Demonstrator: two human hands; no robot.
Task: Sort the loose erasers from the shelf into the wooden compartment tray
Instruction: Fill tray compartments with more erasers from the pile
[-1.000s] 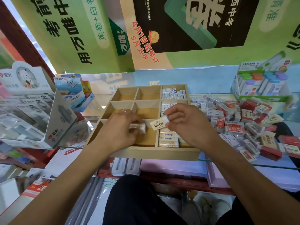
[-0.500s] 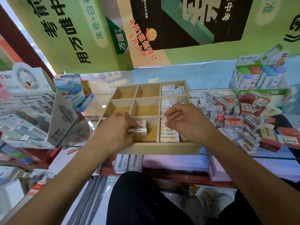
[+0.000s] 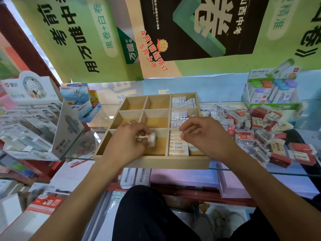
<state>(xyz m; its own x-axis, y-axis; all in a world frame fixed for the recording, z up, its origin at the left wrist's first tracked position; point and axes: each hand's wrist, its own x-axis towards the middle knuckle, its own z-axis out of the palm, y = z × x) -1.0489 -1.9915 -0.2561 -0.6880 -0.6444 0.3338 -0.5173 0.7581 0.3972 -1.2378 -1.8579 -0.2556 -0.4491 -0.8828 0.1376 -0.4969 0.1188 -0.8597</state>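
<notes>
Erasers [image 3: 257,129] still loose: big pile on the glass shelf [image 3: 260,171], right of the wooden compartment tray [image 3: 156,162], red and white sleeves mixed. Tray sits at the shelf's near edge. Its right column is filled: far cell [image 3: 183,102] and middle cell [image 3: 178,119] hold white erasers on edge, near-right cell [image 3: 178,145] holds a flat stack of cream ones. The other far and middle cells show bare wood.

Left hand [image 3: 127,141] is over the near-middle cell, fingers curled and pinching a small white eraser [image 3: 150,139]; the hand hides most of the near-left cell. Right hand [image 3: 205,136] hovers over the near-right cell, fingers loosely curled at the top of the cream stack; can't tell if they hold anything.

Around: display box of correction tapes [image 3: 31,119] left, blue eraser box [image 3: 78,100] behind it, box of capped tubes [image 3: 272,89] far right, green poster [image 3: 173,32] above. Dark trousers [image 3: 147,214] in the near foreground.
</notes>
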